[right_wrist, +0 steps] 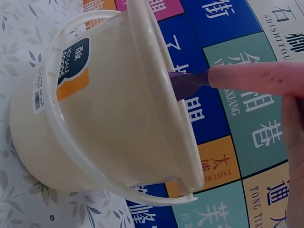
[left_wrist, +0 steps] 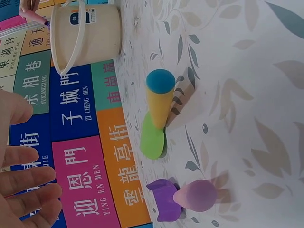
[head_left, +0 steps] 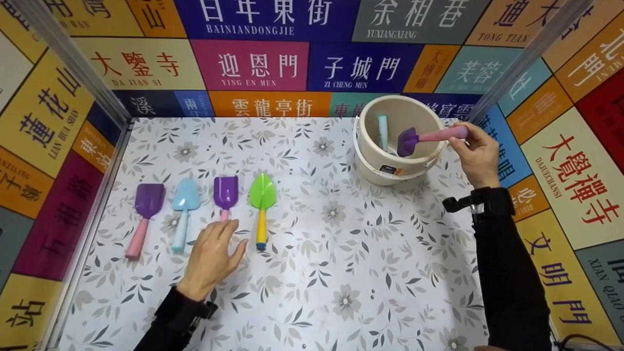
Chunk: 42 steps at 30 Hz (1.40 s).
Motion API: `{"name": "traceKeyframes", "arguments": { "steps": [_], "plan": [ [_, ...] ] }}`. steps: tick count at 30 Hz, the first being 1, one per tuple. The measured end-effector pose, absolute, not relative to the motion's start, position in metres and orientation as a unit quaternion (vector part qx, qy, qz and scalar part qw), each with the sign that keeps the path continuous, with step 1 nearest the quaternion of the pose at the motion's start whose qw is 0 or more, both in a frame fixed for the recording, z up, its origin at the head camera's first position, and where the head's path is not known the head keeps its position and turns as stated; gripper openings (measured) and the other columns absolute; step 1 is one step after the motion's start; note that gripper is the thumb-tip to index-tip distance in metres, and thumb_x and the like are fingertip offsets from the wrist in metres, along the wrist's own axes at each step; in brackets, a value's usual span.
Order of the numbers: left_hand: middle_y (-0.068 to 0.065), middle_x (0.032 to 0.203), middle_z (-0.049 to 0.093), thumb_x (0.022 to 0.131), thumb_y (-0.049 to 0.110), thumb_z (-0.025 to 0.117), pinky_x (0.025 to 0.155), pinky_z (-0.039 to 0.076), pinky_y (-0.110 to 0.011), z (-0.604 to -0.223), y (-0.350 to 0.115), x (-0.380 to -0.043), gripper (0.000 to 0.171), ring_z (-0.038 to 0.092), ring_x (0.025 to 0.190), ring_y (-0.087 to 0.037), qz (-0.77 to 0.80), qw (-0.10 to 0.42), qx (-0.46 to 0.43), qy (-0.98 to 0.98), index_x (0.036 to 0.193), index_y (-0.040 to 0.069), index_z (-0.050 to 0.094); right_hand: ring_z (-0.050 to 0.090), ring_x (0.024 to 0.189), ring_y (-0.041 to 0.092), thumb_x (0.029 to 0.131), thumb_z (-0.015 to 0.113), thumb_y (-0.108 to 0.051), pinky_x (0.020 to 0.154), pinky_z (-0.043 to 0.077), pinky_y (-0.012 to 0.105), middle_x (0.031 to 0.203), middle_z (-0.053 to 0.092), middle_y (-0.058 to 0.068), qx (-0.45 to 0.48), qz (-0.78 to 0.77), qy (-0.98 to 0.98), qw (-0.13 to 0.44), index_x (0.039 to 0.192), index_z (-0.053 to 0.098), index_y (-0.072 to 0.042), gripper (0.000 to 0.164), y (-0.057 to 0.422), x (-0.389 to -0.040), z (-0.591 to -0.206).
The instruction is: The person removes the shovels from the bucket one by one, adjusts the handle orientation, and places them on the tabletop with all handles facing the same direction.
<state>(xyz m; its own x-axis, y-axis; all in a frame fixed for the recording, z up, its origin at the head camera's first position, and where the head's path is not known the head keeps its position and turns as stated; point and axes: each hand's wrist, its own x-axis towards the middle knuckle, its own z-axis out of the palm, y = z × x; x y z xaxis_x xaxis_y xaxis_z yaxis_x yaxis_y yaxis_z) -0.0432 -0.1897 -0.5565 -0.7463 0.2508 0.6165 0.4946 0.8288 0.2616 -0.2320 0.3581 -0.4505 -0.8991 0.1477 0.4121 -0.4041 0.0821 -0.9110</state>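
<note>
My right hand (head_left: 477,152) grips the pink handle of a toy shovel (head_left: 441,135), whose purple blade dips inside the rim of a cream bucket (head_left: 385,171). Within the bucket a light blue handle (head_left: 382,131) leans against the wall. Over the table, my left hand (head_left: 212,258) has its fingers spread loosely and holds nothing. It overlaps the handle of a second purple-and-pink shovel (head_left: 225,192) in the head view; the left wrist view shows that pink handle (left_wrist: 197,195) apart from the fingers (left_wrist: 35,183). A green trowel with a yellow handle (head_left: 262,209) lies just right of it.
Farther left lie a light blue trowel (head_left: 185,197) and another purple shovel with a pink handle (head_left: 148,200). The flower-patterned tabletop (head_left: 292,292) is enclosed by colourful printed panels (head_left: 258,66). The bucket's white handle (right_wrist: 78,154) hangs down its side.
</note>
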Motion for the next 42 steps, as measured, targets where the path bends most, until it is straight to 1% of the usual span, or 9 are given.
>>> {"name": "traceKeyframes", "arguments": {
  "steps": [6, 10, 14, 17, 20, 24, 28, 35, 42],
  "plan": [
    [-0.022, 0.109, 0.073, 0.081, 0.016, 0.084, 0.088, 0.058, -0.049, -0.554, -0.190, -0.042, 0.043, 0.068, 0.097, -0.039, -0.213, 0.295, -0.204, -0.909, 0.116, -0.005, 0.069, 0.071, 0.097, 0.010, 0.091, 0.072, 0.010, 0.087, 0.055, 0.017, 0.105, 0.079, 0.000, 0.110, 0.674, -0.688, 0.245, 0.118, 0.071, 0.013, 0.028, 0.365, -0.219, -0.446],
    [-0.022, 0.109, 0.073, 0.082, 0.016, 0.083, 0.088, 0.058, -0.049, -0.553, -0.190, -0.042, 0.042, 0.068, 0.098, -0.039, -0.212, 0.299, -0.205, -0.907, 0.116, -0.005, 0.070, 0.073, 0.095, 0.016, 0.093, 0.072, 0.008, 0.087, 0.055, 0.021, 0.103, 0.080, 0.007, 0.117, 0.700, -0.665, 0.234, 0.119, 0.070, 0.014, 0.027, 0.368, -0.211, -0.440],
    [-0.022, 0.109, 0.073, 0.082, 0.016, 0.082, 0.088, 0.058, -0.049, -0.553, -0.190, -0.041, 0.042, 0.068, 0.098, -0.039, -0.208, 0.306, -0.206, -0.906, 0.116, -0.005, 0.069, 0.073, 0.095, 0.019, 0.091, 0.070, 0.012, 0.088, 0.056, 0.023, 0.103, 0.080, 0.011, 0.131, 0.726, -0.633, 0.236, 0.118, 0.069, 0.015, 0.027, 0.369, -0.204, -0.436],
    [-0.022, 0.109, 0.073, 0.083, 0.017, 0.082, 0.089, 0.058, -0.049, -0.554, -0.189, -0.040, 0.042, 0.068, 0.098, -0.039, -0.205, 0.305, -0.205, -0.907, 0.117, -0.006, 0.069, 0.072, 0.093, 0.017, 0.090, 0.072, 0.011, 0.088, 0.058, 0.021, 0.103, 0.079, 0.010, 0.135, 0.724, -0.632, 0.240, 0.117, 0.070, 0.014, 0.028, 0.369, -0.198, -0.432],
    [-0.023, 0.109, 0.073, 0.083, 0.017, 0.082, 0.089, 0.058, -0.049, -0.554, -0.189, -0.040, 0.043, 0.068, 0.097, -0.039, -0.205, 0.302, -0.204, -0.909, 0.117, -0.006, 0.069, 0.072, 0.095, 0.018, 0.092, 0.072, 0.009, 0.091, 0.058, 0.022, 0.102, 0.078, 0.011, 0.138, 0.729, -0.631, 0.227, 0.118, 0.069, 0.014, 0.026, 0.368, -0.191, -0.428],
    [-0.023, 0.109, 0.073, 0.082, 0.017, 0.082, 0.088, 0.058, -0.049, -0.554, -0.189, -0.040, 0.044, 0.068, 0.097, -0.039, -0.206, 0.302, -0.205, -0.908, 0.117, -0.006, 0.069, 0.074, 0.100, 0.023, 0.093, 0.069, 0.011, 0.099, 0.058, 0.026, 0.104, 0.079, 0.015, 0.163, 0.733, -0.618, 0.231, 0.118, 0.068, 0.016, 0.026, 0.366, -0.183, -0.422],
    [-0.023, 0.108, 0.073, 0.082, 0.017, 0.082, 0.088, 0.058, -0.050, -0.555, -0.189, -0.040, 0.044, 0.068, 0.096, -0.040, -0.206, 0.305, -0.206, -0.907, 0.117, -0.006, 0.069, 0.075, 0.100, 0.024, 0.091, 0.071, 0.012, 0.100, 0.058, 0.027, 0.104, 0.080, 0.017, 0.183, 0.727, -0.611, 0.254, 0.117, 0.067, 0.018, 0.027, 0.364, -0.176, -0.416],
    [-0.023, 0.108, 0.073, 0.081, 0.016, 0.083, 0.088, 0.058, -0.049, -0.553, -0.188, -0.041, 0.044, 0.068, 0.096, -0.039, -0.211, 0.309, -0.211, -0.903, 0.117, -0.006, 0.069, 0.074, 0.097, 0.021, 0.086, 0.074, 0.015, 0.096, 0.059, 0.024, 0.103, 0.079, 0.015, 0.196, 0.722, -0.603, 0.277, 0.113, 0.067, 0.022, 0.029, 0.362, -0.162, -0.413],
    [-0.023, 0.109, 0.073, 0.082, 0.017, 0.081, 0.089, 0.058, -0.049, -0.550, -0.187, -0.041, 0.044, 0.068, 0.097, -0.039, -0.207, 0.308, -0.211, -0.904, 0.118, -0.006, 0.069, 0.074, 0.096, 0.019, 0.086, 0.066, 0.020, 0.094, 0.059, 0.023, 0.106, 0.079, 0.013, 0.204, 0.707, -0.623, 0.266, 0.114, 0.066, 0.022, 0.029, 0.365, -0.151, -0.417]
  ]
}}
